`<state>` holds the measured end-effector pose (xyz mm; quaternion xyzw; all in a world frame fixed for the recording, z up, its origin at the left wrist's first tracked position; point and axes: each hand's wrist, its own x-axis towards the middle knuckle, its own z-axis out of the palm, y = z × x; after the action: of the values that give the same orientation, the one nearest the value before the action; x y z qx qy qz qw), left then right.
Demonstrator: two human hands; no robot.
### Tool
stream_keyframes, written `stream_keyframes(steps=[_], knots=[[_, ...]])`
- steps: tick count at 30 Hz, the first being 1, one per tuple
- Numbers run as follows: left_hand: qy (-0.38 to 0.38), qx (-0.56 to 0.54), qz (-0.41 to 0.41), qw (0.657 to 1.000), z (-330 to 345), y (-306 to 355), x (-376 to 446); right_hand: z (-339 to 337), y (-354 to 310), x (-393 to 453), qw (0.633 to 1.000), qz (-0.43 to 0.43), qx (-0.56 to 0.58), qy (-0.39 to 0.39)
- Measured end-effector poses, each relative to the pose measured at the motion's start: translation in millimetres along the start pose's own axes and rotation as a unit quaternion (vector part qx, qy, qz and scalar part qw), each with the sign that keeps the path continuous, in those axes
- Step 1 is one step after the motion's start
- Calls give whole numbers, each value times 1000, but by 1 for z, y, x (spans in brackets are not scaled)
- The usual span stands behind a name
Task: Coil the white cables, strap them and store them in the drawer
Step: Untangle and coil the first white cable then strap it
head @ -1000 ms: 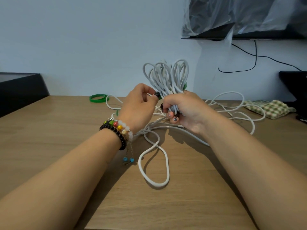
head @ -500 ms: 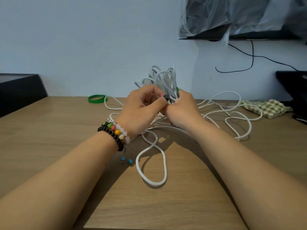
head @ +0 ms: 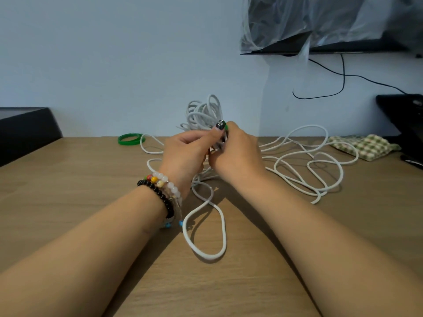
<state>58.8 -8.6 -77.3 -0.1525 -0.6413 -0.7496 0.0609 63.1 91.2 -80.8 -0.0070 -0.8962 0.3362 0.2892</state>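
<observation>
Centre frame: right hand (head: 238,154) grips the coiled white cable bundle (head: 203,114); left hand (head: 183,154) pinches the same bundle at its waist.

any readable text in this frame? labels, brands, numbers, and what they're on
None readable.
The white cable bundle, green strap on the table, checked cloth and plastic-covered screen show no lettering.
The dark device at the right edge is too dim to tell.
</observation>
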Motion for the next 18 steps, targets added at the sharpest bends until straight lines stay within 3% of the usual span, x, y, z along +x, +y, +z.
stream_keyframes(steps=[6,10,15,17,18], knots=[[37,-69,-83,993,-2,-3,5,2,-5,-3,997,-16,-72,-19],[36,-55,-64,996,-3,-4,8,3,-4,-1,997,-17,-57,-42],[24,19,10,999,-8,-1,11,-4,-1,-2,989,8,88,-115],[28,34,19,999,-12,-1,14,-7,-1,-2,959,51,227,-163],[28,35,21,999,-14,0,14,-7,0,0,923,85,326,-185]])
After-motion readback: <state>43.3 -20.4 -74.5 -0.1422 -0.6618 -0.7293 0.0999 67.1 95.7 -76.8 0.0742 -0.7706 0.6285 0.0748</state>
